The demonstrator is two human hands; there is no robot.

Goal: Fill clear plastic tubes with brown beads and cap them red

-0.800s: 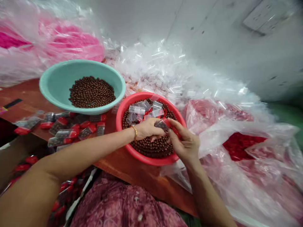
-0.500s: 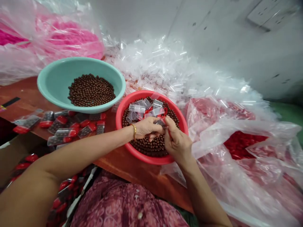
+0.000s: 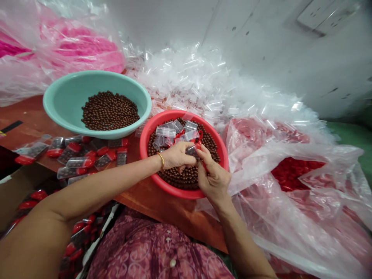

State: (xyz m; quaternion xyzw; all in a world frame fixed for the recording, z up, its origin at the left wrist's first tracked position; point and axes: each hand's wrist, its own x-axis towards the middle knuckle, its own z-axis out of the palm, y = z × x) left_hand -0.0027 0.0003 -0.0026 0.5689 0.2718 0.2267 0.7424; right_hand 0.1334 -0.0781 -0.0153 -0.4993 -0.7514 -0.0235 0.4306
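Note:
Over the red basin (image 3: pixel 225 155) my two hands meet. My left hand (image 3: pixel 176 155), with a gold bracelet at the wrist, is closed around a small clear plastic tube (image 3: pixel 192 150) that looks dark with brown balls inside. Against the tube's right end press the fingers of my right hand (image 3: pixel 214 176); a bit of red, seemingly a red cap (image 3: pixel 205 166), shows between them. Under the hands the basin holds shiny brown balls (image 3: pixel 186 177). Several clear empty tubes (image 3: pixel 165 131) and red caps lie on top of the balls.
A turquoise basin (image 3: pixel 62 87) of brown balls stands left. Filled red-capped tubes (image 3: pixel 77 162) lie before it, more in a box below. Clear tubes (image 3: pixel 186 73) are heaped against the wall; a plastic bag of red caps (image 3: pixel 293 172) is right, a pink-filled bag (image 3: pixel 84 46) back left.
The whole view has shifted slightly. My hands stay together at the tube; the right hand's fingers have changed position a little against its end.

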